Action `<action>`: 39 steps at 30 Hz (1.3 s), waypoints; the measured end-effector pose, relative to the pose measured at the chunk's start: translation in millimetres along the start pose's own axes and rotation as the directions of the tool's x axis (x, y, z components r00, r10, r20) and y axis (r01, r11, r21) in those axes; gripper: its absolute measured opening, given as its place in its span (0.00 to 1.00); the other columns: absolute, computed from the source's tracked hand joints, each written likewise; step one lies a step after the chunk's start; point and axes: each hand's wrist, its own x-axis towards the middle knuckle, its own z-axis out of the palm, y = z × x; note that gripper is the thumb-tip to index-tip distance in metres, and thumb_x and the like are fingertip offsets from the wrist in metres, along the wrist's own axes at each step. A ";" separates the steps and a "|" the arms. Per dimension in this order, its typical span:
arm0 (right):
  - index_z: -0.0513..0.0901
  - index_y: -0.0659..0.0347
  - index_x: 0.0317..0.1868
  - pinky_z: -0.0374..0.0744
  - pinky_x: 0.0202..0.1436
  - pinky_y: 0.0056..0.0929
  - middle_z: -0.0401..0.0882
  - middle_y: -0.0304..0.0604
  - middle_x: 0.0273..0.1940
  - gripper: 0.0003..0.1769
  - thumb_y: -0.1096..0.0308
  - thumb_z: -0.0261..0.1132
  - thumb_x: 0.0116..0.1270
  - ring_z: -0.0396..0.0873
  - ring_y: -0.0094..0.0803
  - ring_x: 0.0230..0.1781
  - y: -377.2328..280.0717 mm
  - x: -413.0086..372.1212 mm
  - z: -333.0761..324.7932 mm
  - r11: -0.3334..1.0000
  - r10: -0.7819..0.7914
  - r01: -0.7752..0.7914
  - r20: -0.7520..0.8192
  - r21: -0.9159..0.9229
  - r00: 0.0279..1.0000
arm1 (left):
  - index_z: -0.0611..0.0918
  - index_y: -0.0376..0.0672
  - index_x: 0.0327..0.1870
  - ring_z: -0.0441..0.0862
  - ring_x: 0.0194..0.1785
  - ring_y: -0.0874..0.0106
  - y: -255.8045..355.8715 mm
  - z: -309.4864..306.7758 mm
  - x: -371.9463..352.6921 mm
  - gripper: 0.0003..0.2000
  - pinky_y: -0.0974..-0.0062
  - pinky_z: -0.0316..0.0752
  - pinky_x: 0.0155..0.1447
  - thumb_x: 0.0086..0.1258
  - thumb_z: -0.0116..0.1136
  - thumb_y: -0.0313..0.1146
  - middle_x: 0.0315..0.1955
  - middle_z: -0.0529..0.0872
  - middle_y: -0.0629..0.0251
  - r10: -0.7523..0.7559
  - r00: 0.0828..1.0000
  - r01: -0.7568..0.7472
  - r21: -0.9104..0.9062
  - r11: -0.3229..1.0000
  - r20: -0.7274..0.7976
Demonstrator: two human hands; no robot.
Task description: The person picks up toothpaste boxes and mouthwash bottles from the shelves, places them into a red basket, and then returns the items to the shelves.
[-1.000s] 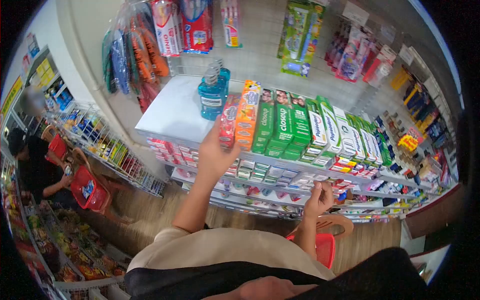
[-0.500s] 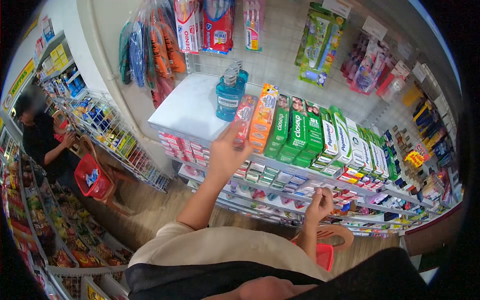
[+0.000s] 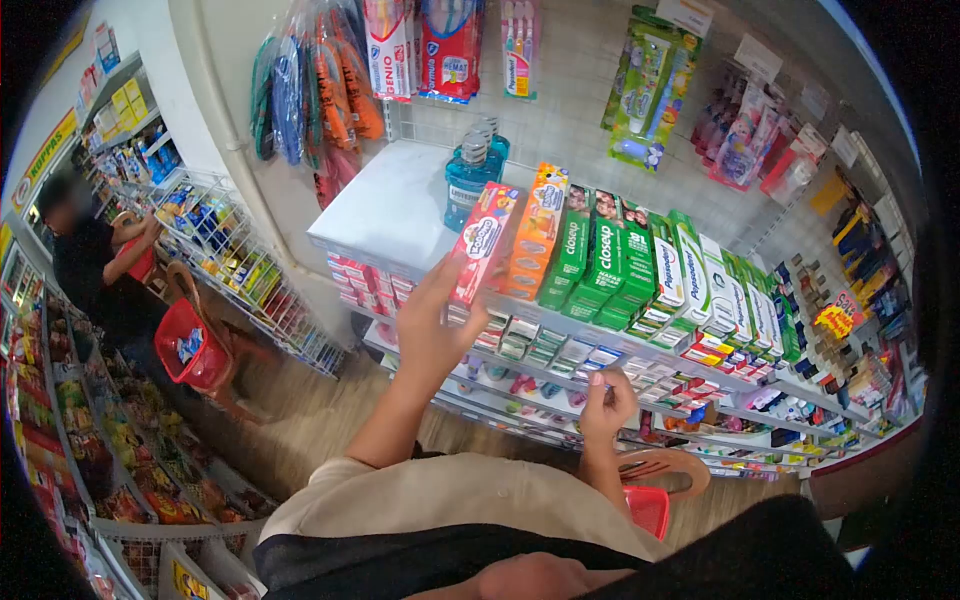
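Between the fingers and thumb of my left hand (image 3: 436,322) is the lower end of a pink toothpaste box (image 3: 487,243), tilted in front of the blue mouthwash bottles (image 3: 468,188). An orange toothpaste box (image 3: 538,232) stands just to its right on the top shelf, followed by green Closeup boxes (image 3: 601,262) and white-and-green Pepsodent boxes (image 3: 697,284). My right hand (image 3: 608,405) is held in front of the lower shelves, its fingers curled with thumb and fingertips together; anything between them is too small to make out.
The white shelf top (image 3: 385,205) lies left of the bottles. Toothbrush packs (image 3: 450,45) hang above. A red basket (image 3: 190,343) is at the left, near a person in dark clothes (image 3: 85,255) by a wire rack (image 3: 235,255). Another red basket (image 3: 647,510) is below my right hand.
The pink box has been lifted and tipped toward me in my left hand. My right hand has shifted slightly left. The other person's arm now reaches up to the wire rack.
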 end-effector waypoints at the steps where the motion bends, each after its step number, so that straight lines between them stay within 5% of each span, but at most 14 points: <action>1: 0.80 0.66 0.31 0.69 0.32 0.28 0.79 0.44 0.26 0.04 0.78 0.66 0.64 0.73 0.31 0.27 -2.4 -2.5 5.0 1.000 0.004 -0.005 0.033 0.027 0.999 | 0.81 0.32 0.58 0.86 0.56 0.57 1.7 -7.0 -6.2 0.27 0.66 0.78 0.61 0.52 0.68 0.23 0.52 0.86 0.44 0.009 0.999 -0.009 -0.019 1.000 -0.040; 8: 0.80 0.63 0.28 0.68 0.30 0.31 0.77 0.41 0.22 0.05 0.79 0.68 0.60 0.71 0.33 0.22 -23.6 -20.8 65.5 0.981 -0.141 0.099 0.263 0.167 0.954 | 0.77 0.29 0.62 0.83 0.60 0.53 -54.1 -72.2 -97.5 0.31 0.66 0.77 0.62 0.52 0.69 0.22 0.58 0.82 0.42 0.152 0.964 -0.131 0.107 0.986 -0.219; 10: 0.80 0.62 0.27 0.66 0.30 0.30 0.74 0.39 0.21 0.06 0.80 0.69 0.58 0.71 0.32 0.20 -26.4 -30.6 86.0 0.979 -0.167 0.113 0.351 0.170 0.921 | 0.76 0.30 0.65 0.82 0.61 0.53 -71.4 -91.0 -123.7 0.32 0.66 0.77 0.62 0.54 0.68 0.22 0.60 0.81 0.42 -0.055 0.968 0.090 0.135 0.987 -0.244; 13: 0.80 0.62 0.27 0.65 0.30 0.31 0.72 0.38 0.20 0.06 0.79 0.70 0.57 0.70 0.32 0.20 -31.7 -48.0 121.8 0.975 -0.145 0.065 0.387 0.212 0.910 | 0.75 0.31 0.66 0.82 0.62 0.54 -103.9 -107.3 -148.4 0.32 0.66 0.77 0.62 0.55 0.68 0.22 0.60 0.80 0.42 -0.188 0.956 0.234 0.201 0.951 -0.224; 24: 0.82 0.61 0.27 0.66 0.27 0.30 0.73 0.38 0.20 0.06 0.76 0.71 0.59 0.71 0.32 0.19 -38.9 -85.2 200.8 0.998 -0.037 0.011 0.422 0.064 0.906 | 0.72 0.31 0.68 0.80 0.63 0.51 -173.8 -134.4 -122.6 0.34 0.63 0.77 0.63 0.57 0.70 0.22 0.63 0.77 0.40 -0.132 0.991 0.134 0.089 0.987 -0.025; 26: 0.84 0.64 0.32 0.75 0.32 0.28 0.77 0.40 0.23 0.05 0.75 0.73 0.59 0.77 0.32 0.23 -41.4 -92.1 216.0 0.997 0.034 -0.062 0.475 0.042 0.880 | 0.72 0.31 0.68 0.79 0.64 0.51 -179.7 -136.7 -123.5 0.34 0.63 0.76 0.64 0.57 0.70 0.22 0.63 0.77 0.39 -0.141 0.990 0.140 0.060 0.988 0.005; 30: 0.85 0.65 0.39 0.76 0.35 0.27 0.80 0.42 0.31 0.08 0.77 0.72 0.58 0.78 0.31 0.29 -53.8 -101.6 251.2 0.982 0.051 -0.132 0.480 0.138 0.876 | 0.71 0.30 0.69 0.77 0.66 0.50 -187.4 -150.7 -136.1 0.34 0.62 0.75 0.65 0.59 0.70 0.22 0.64 0.76 0.38 -0.143 0.982 0.144 -0.007 0.989 0.120; 32: 0.84 0.63 0.51 0.80 0.46 0.31 0.82 0.47 0.45 0.19 0.77 0.73 0.57 0.82 0.36 0.41 -60.2 -105.9 265.9 0.984 0.039 -0.119 0.485 0.135 0.874 | 0.71 0.30 0.69 0.77 0.67 0.50 -187.2 -157.2 -139.2 0.33 0.62 0.75 0.65 0.60 0.70 0.23 0.64 0.75 0.38 -0.166 0.973 0.175 -0.046 0.983 0.160; 33: 0.84 0.63 0.51 0.80 0.46 0.31 0.82 0.47 0.45 0.19 0.77 0.73 0.57 0.82 0.36 0.41 -62.1 -107.0 270.6 0.984 0.045 -0.123 0.479 0.132 0.877 | 0.71 0.30 0.69 0.76 0.67 0.50 -185.8 -160.3 -139.0 0.33 0.62 0.75 0.65 0.60 0.71 0.24 0.65 0.75 0.38 -0.192 0.962 0.210 -0.076 0.975 0.193; 35: 0.81 0.60 0.61 0.79 0.62 0.37 0.77 0.50 0.60 0.28 0.75 0.74 0.57 0.79 0.44 0.60 -65.9 -109.2 280.1 0.997 0.006 -0.042 0.517 0.060 0.856 | 0.71 0.30 0.69 0.76 0.68 0.50 -185.0 -162.0 -132.5 0.33 0.63 0.75 0.65 0.61 0.71 0.24 0.66 0.74 0.38 -0.185 0.957 0.205 -0.067 0.976 0.224; 39: 0.81 0.57 0.63 0.75 0.67 0.39 0.76 0.50 0.65 0.30 0.75 0.73 0.57 0.74 0.47 0.66 -64.9 -109.9 293.0 0.989 0.062 -0.124 0.554 0.075 0.830 | 0.71 0.31 0.69 0.76 0.68 0.51 -190.4 -158.0 -120.8 0.33 0.63 0.75 0.65 0.61 0.71 0.23 0.66 0.74 0.38 -0.179 0.969 0.200 -0.118 0.973 0.168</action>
